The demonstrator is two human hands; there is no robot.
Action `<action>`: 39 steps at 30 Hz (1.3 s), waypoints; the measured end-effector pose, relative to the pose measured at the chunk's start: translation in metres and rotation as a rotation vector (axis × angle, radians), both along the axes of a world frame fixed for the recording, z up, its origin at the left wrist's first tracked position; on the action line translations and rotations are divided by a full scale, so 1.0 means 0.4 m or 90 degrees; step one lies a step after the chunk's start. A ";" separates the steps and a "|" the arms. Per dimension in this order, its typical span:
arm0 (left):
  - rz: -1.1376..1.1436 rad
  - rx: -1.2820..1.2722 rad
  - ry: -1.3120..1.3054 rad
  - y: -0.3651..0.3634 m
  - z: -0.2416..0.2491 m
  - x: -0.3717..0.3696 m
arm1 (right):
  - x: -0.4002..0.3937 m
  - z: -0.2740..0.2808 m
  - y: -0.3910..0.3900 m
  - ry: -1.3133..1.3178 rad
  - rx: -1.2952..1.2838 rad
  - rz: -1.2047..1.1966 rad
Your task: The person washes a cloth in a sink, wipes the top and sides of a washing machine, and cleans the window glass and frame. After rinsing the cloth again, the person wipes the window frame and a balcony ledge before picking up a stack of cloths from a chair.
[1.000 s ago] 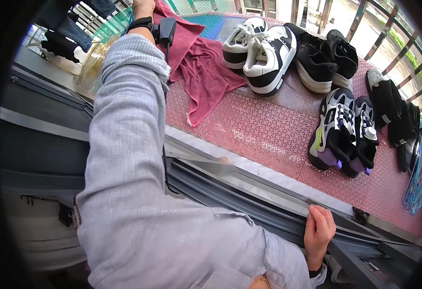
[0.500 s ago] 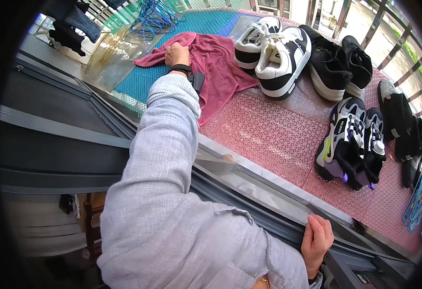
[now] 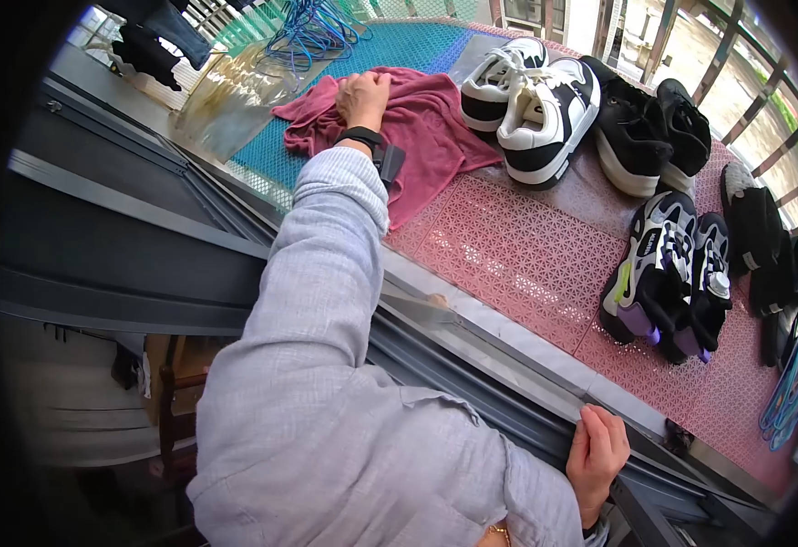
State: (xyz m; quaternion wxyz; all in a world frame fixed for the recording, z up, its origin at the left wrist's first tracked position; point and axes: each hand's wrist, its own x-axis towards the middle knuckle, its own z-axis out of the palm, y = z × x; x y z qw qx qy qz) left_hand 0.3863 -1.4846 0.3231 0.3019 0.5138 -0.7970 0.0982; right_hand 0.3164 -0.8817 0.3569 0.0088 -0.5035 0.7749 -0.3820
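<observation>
My left hand (image 3: 363,98), with a black watch on its wrist, is closed on a crumpled dark-pink cloth (image 3: 431,137) at the upper left. Its fingers curl into the fabric, so the fingertips are hidden. The cloth lies partly over teal mesh matting (image 3: 390,46) and partly over pink perforated tiles (image 3: 508,242). Just right of the cloth stands a pair of black-and-white sneakers (image 3: 545,118). At the lower right, my right hand (image 3: 597,451) is closed, its fingers curled on the dark window frame (image 3: 481,392).
Farther right are black shoes (image 3: 631,137), grey-and-purple sneakers (image 3: 658,264) and more dark footwear (image 3: 754,223). Blue cord coils (image 3: 308,32) lie at the top left, with another bundle (image 3: 795,365) at the right. Metal railings (image 3: 727,64) border the far side.
My left hand has shifted slightly right and away, and the cloth's left part is bunched differently. The whole view has moved a little. My right hand stays at the frame.
</observation>
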 end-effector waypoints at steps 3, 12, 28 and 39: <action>0.052 0.093 -0.027 0.064 -0.019 -0.101 | 0.002 -0.008 0.003 -0.015 -0.002 -0.023; 0.011 0.174 -0.033 -0.118 0.040 -0.133 | 0.000 -0.007 -0.004 -0.055 0.014 -0.095; -0.168 0.079 -0.098 0.096 -0.085 -0.246 | -0.002 0.000 -0.009 -0.041 -0.016 -0.066; 0.136 0.176 0.149 0.144 0.088 -0.129 | 0.010 0.003 -0.006 0.021 -0.051 -0.025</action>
